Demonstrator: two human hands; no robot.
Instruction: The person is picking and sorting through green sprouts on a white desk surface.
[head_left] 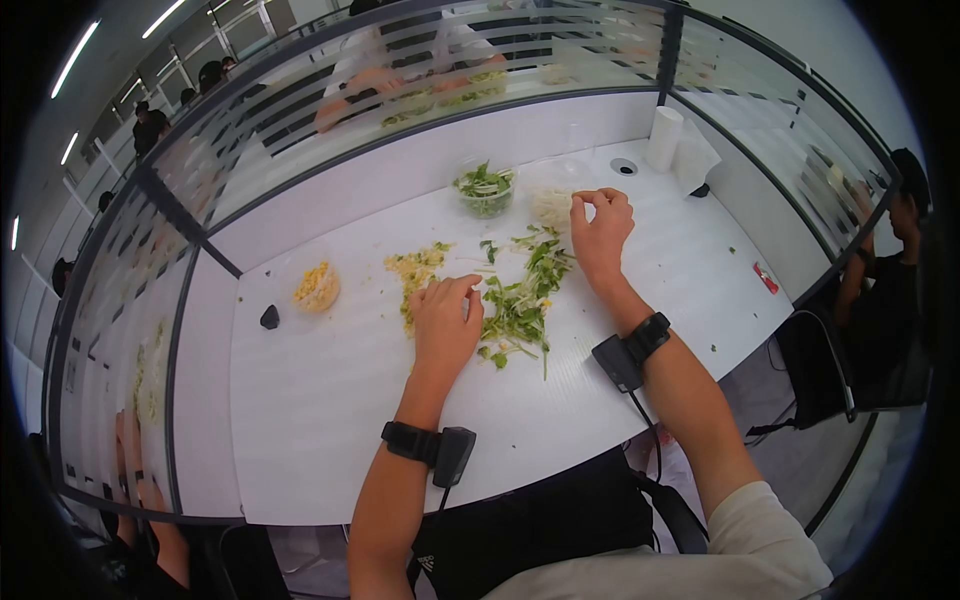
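Note:
My left hand is low over the table, between a scatter of yellow bits and a loose pile of leafy green sprouts. Its fingers are loosely bent and a little apart, with nothing visible in them. At the far right of the pile, my right hand is raised beside a clear bowl of pale, whitish strands. Thumb and forefinger come together in a pinch; whatever is between them is too small to make out. A clear bowl of green leaves stands just left of it.
A small tub of yellow pieces and a black lump lie at left. Back right are a white paper roll and a cable hole. A red object lies right. Striped glass partitions enclose the table; people sit beyond.

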